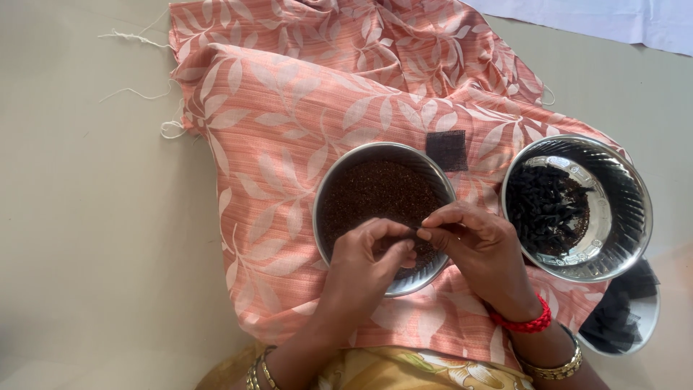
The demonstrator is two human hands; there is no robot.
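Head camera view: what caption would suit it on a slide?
Left hand and right hand pinch something small over a steel bowl of dark grains on peach leaf-print cloth.

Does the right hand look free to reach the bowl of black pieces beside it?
Probably yes: the right hand sits just beside the steel bowl of black pieces, with nothing between. But its fingertips are pinching something small together with the left hand.

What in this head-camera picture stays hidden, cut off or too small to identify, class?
- The small dark piece pinched between left hand and right hand: fingers cover it.
- Near side of the steel bowl of brown grains: behind both hands.
- Steel plate of black squares: overlapped by the shiny steel bowl.
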